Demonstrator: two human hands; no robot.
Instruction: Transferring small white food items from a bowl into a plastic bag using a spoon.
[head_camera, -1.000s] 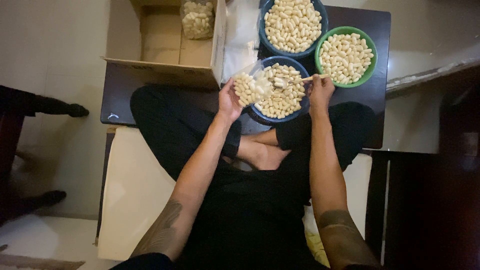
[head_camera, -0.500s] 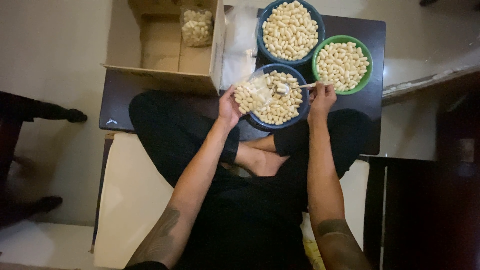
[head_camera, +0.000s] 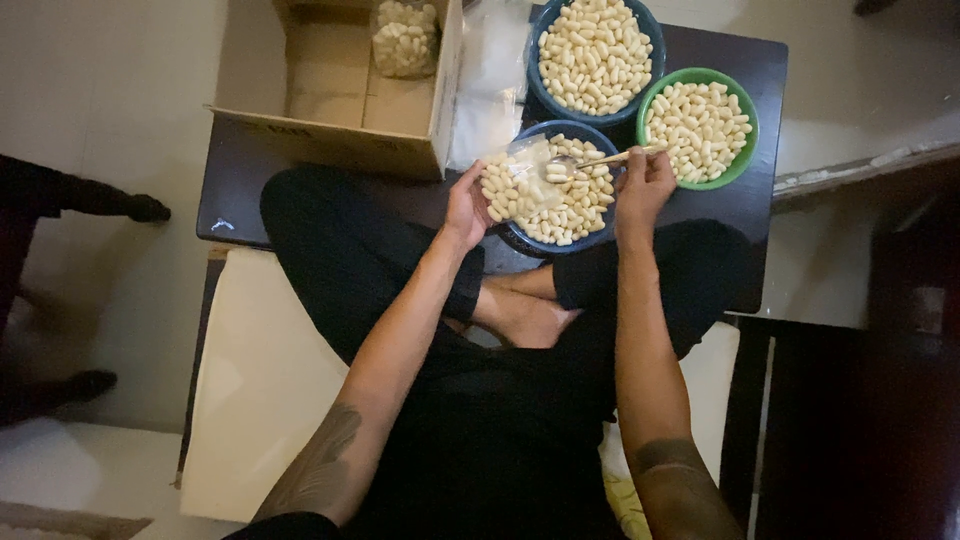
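The near blue bowl (head_camera: 560, 215) serves as the landmark; it sits on the dark counter (head_camera: 745, 200) just in front of the person's crossed legs and is full of pale, oblong snack pieces.

Over the last second the view has drifted a little, but the real change is at the spoon (head_camera: 590, 162). A second ago its bowl lay low among the pieces in the near blue bowl; now it is lifted to that bowl's far rim and tipped toward the mouth of the clear plastic bag (head_camera: 512, 180), with its handle reaching toward the green bowl (head_camera: 742, 160). That reads as a scoop being delivered into the bag rather than a fresh dig.

The left hand (head_camera: 466, 205) stays at the left edge of the near blue bowl, fingers closed around the bag's neck, holding it open and upright; the bag already looks well filled. The right hand (head_camera: 642, 185) is at the bowl's right edge, fingers pinched shut on the spoon handle.

Beyond the near blue bowl stands a second blue bowl (head_camera: 540, 95), heaped full, and to its right the green bowl, also full. Left of the near blue bowl lies an open cardboard box (head_camera: 330, 140) with one filled bag (head_camera: 403, 38) inside, and white bags (head_camera: 490, 90) lie between box and bowls.
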